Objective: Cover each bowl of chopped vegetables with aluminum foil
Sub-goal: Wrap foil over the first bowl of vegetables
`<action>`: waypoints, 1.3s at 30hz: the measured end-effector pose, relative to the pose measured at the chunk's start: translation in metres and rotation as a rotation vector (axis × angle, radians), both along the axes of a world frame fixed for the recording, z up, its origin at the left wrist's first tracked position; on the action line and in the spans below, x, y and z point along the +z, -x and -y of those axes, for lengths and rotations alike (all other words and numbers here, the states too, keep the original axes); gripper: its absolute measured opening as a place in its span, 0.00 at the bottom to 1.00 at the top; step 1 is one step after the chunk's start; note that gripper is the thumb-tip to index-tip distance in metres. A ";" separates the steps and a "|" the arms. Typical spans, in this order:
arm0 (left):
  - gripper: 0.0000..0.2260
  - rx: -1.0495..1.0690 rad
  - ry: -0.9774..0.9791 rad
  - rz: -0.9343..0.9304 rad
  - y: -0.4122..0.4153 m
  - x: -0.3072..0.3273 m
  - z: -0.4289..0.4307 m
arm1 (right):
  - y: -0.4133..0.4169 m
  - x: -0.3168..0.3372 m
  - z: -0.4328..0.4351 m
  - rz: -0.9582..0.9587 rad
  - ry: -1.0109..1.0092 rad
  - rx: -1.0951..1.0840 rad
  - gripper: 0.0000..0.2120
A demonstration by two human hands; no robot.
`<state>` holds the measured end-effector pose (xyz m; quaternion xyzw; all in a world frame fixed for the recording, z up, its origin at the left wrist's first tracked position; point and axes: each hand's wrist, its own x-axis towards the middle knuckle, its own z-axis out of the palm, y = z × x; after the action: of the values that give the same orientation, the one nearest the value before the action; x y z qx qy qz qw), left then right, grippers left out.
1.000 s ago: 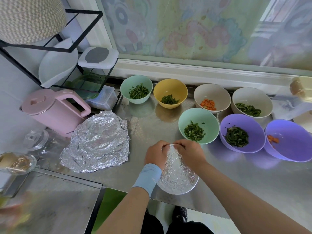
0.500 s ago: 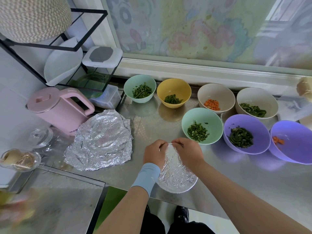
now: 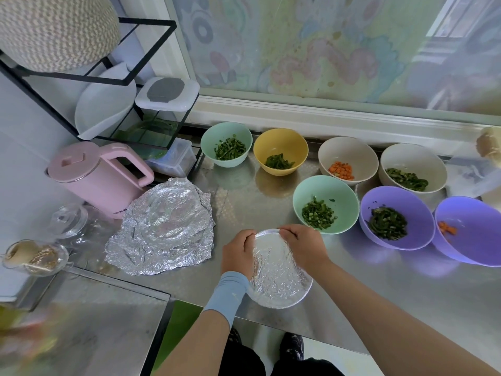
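A bowl wrapped in crinkled aluminum foil [image 3: 279,278] sits at the counter's front edge. My left hand [image 3: 237,253] and my right hand [image 3: 303,245] grip the foil at the bowl's far rim, fingers curled over the edge. Behind stand several uncovered bowls: a mint bowl [image 3: 226,143] and a yellow bowl [image 3: 280,150] with greens, a beige bowl [image 3: 348,160] with carrot cubes, a second beige bowl [image 3: 413,166], a nearer mint bowl [image 3: 326,203], and two purple bowls [image 3: 397,217] [image 3: 471,229].
A stack of loose foil sheets [image 3: 165,226] lies left of my hands. A pink kettle [image 3: 95,177], a glass lid [image 3: 69,219] and a black wire rack [image 3: 89,77] crowd the left. The steel counter [image 3: 379,294] ends just below the wrapped bowl.
Both hands have kept folding foil over the far rim, with my right hand spreading a little to the right. The view has shifted slightly.
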<state>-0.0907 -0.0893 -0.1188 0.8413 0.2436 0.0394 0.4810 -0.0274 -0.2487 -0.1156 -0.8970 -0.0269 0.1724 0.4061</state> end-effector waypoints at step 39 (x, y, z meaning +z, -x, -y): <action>0.16 0.163 0.728 -0.245 0.006 0.010 -0.006 | 0.046 -0.007 0.002 -0.247 -0.432 -0.433 0.11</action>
<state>-0.0968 -0.0831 -0.1083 0.5919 0.3634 -0.1122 0.7106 -0.0739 -0.2509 -0.1226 -0.7474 0.1780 0.1797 0.6143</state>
